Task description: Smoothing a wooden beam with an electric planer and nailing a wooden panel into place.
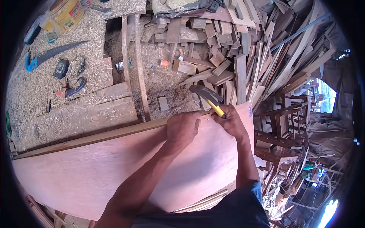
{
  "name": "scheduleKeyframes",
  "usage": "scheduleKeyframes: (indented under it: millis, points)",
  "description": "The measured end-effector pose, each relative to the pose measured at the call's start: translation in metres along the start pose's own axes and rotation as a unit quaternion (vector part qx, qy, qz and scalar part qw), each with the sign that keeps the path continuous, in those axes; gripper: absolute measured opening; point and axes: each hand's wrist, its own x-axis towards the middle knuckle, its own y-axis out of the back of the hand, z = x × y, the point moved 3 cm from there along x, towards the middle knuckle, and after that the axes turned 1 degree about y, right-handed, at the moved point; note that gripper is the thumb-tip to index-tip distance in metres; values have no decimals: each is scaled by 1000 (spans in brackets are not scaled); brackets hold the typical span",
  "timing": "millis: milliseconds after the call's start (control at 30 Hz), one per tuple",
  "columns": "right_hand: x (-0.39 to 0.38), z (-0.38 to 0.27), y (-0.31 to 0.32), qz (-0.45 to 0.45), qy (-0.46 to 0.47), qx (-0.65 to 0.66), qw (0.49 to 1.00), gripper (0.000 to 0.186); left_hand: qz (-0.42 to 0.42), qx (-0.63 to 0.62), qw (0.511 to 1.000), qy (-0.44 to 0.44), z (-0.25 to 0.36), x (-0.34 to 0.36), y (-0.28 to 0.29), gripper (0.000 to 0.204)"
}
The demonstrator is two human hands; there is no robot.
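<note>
A large pale pinkish plywood sheet (91, 171) lies in front of me, with a narrow wooden strip (99, 138) running along its far edge. My left hand (183, 128) is closed over that far edge, thumb on the sheet's face, fingertips hidden beyond the strip. Just to the right, near the sheet's right corner, my right hand (230, 119) grips a claw hammer by its yellow and black handle (216, 108). The dark hammer head (205, 93) points away, up and to the left, past the edge. Whether a nail sits between the hands is too small to tell.
On the shaving-covered bench at left lie a handsaw (53, 53) with a blue handle, a tape measure (61, 69), a blue-and-black tool (76, 87) and a yellow tub (66, 15). Wood offcuts (224, 38) pile up at the back. Wooden chair frames (283, 121) stand right.
</note>
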Motion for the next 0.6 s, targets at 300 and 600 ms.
scheduleKeyframes:
  millis: [300,600]
  points:
    - [3,-7,2,-6,-67,91,994,14,0,-9,1000,5,-7,4,0,27]
    - [6,-8,5,-28,-137,164,977,13,-40,-32,998,23,-9,13,-5,29]
